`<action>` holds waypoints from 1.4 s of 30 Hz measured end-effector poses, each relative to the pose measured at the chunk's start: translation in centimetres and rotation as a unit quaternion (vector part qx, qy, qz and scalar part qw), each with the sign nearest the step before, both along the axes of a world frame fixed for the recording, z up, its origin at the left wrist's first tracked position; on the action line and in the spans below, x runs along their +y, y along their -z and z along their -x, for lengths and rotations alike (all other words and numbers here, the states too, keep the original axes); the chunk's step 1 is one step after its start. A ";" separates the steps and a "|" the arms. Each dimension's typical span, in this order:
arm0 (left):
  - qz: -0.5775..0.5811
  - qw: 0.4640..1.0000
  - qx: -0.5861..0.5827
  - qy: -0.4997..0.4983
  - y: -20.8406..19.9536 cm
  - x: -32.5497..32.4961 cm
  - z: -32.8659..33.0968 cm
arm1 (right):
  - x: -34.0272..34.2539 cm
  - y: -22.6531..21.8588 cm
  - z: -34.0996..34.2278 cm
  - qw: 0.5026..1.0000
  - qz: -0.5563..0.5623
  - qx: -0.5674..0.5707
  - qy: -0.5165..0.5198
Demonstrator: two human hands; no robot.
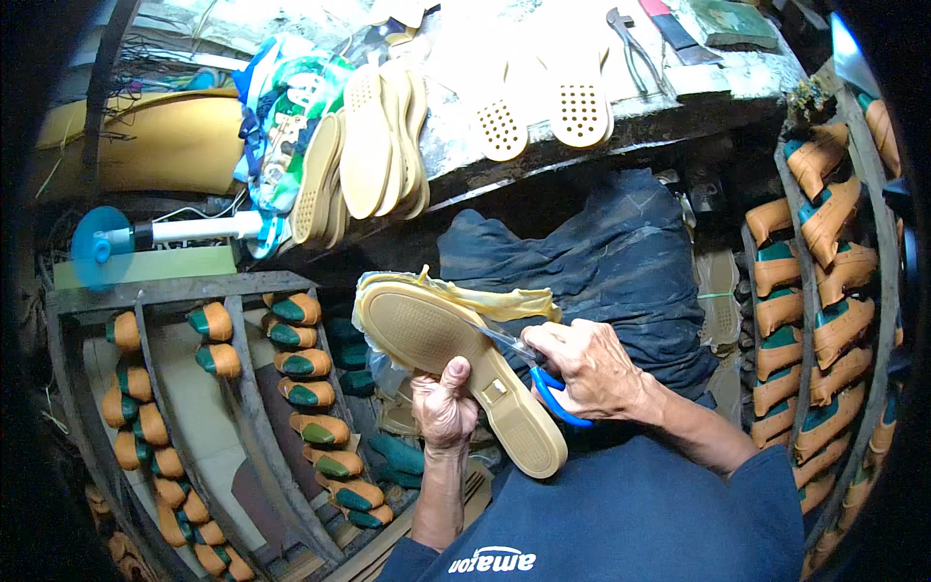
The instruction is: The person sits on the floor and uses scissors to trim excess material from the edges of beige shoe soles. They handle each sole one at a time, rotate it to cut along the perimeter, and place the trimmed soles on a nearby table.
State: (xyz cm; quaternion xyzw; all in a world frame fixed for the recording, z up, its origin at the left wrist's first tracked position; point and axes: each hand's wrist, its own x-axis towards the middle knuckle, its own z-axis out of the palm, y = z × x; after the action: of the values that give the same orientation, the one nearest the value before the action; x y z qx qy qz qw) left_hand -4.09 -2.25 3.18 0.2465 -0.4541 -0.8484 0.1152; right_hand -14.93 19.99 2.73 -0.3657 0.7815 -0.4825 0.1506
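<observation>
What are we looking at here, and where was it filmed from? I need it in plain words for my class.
There is no machine: these are a person's bare hands, seen from a wide camera on their head, looking down. The lens bends straight edges. The left hand holds a tan shoe sole with ragged yellowish material along one edge. The right hand holds blue-handled scissors at that edge. On the bench lie other soles and pliers. Racks at both sides hold orange-and-green shoe pieces.
</observation>
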 end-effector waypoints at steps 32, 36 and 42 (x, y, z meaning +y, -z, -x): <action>0.000 0.998 0.037 0.047 1.5 -2.6 3.6 | 1.7 -0.2 0.9 1.000 -0.001 -0.011 -0.006; 0.001 0.998 0.044 0.050 1.2 -2.8 4.1 | 1.4 -0.4 1.0 0.999 -0.002 -0.049 -0.004; -0.042 0.998 0.020 0.049 1.5 -1.8 3.4 | 0.1 -0.3 1.6 0.999 0.004 -0.050 0.012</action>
State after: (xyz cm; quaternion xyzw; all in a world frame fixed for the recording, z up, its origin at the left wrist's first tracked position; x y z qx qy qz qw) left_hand -7.49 -4.09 1.67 0.2118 -0.4269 -0.8762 0.0716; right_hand -16.51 20.08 3.06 -0.3321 0.7754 -0.5054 0.1819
